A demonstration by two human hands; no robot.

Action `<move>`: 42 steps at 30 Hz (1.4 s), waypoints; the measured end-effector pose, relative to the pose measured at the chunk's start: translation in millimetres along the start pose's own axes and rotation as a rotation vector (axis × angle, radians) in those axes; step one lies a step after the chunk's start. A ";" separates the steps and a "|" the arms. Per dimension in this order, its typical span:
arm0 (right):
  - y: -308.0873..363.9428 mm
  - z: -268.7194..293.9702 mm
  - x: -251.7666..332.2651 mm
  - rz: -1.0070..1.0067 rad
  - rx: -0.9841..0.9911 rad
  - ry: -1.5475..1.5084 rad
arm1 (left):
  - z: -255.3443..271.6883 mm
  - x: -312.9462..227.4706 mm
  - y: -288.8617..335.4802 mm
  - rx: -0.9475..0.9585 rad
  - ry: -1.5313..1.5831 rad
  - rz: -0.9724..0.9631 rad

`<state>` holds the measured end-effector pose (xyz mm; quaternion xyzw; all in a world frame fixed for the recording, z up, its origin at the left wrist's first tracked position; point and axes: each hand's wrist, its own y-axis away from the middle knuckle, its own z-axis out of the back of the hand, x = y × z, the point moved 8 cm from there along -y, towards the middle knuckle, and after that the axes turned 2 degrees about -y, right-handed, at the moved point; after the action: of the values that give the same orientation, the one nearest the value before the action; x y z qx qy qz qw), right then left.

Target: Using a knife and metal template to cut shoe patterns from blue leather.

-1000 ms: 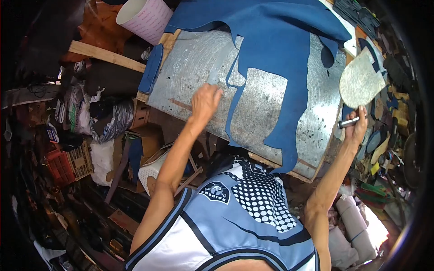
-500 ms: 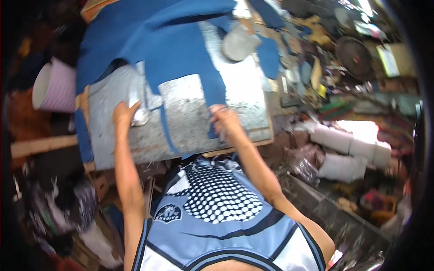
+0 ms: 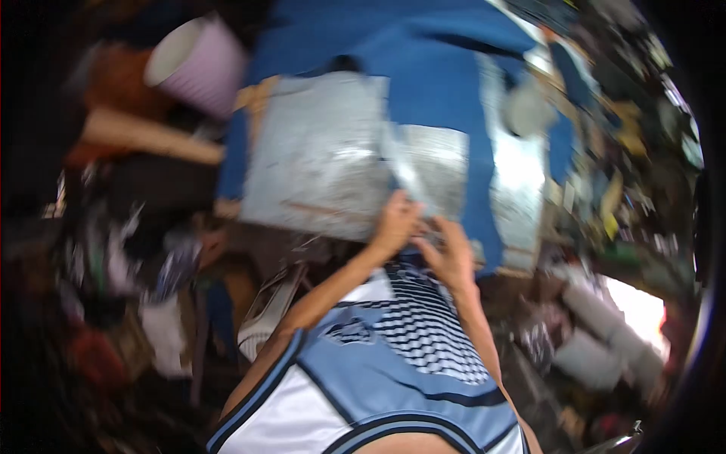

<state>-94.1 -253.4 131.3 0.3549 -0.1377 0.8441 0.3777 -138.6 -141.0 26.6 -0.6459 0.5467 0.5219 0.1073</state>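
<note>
A large blue sheet of flexible material (image 3: 431, 91) covers the far part of the work board, with cut-out gaps and a strip running toward me. The board has a worn grey metal surface (image 3: 318, 159). My left hand (image 3: 397, 227), at the board's near edge, closes around the lower end of a shiny, narrow metal strip (image 3: 405, 165). Right beside it, my right hand (image 3: 454, 253) has its fingers curled toward the left one. Motion blur hides what, if anything, the right fingers hold. A grey rounded flat piece (image 3: 525, 110) lies on the board's far right.
At the far left stand a lilac roll (image 3: 204, 68) and a tan wooden bar (image 3: 151, 136). Cluttered scraps (image 3: 612, 181) fill the right side. Pale rolls (image 3: 605, 333) lie at the lower right, and a white slotted object (image 3: 265, 318) is below the board.
My view has swung left. My left hand has moved right with the metal strip, across the board, and both hands have come together near its front edge.
</note>
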 end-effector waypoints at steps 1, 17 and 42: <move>2.1 -3.8 -8.1 0.033 -0.026 -0.008 | -1.9 -0.3 -2.8 0.022 -0.053 -0.033; -22.1 -37.0 -55.0 -0.321 0.052 -0.344 | 204.9 -161.3 80.6 -0.927 -1.168 -0.617; -6.6 -51.1 -75.7 -0.469 0.033 -0.419 | 397.0 -202.1 67.7 -0.653 -1.141 0.039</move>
<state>-79.6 -264.2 41.6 0.5493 -0.1134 0.6444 0.5198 -386.2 235.0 44.1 -0.2570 0.2293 0.9234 0.1695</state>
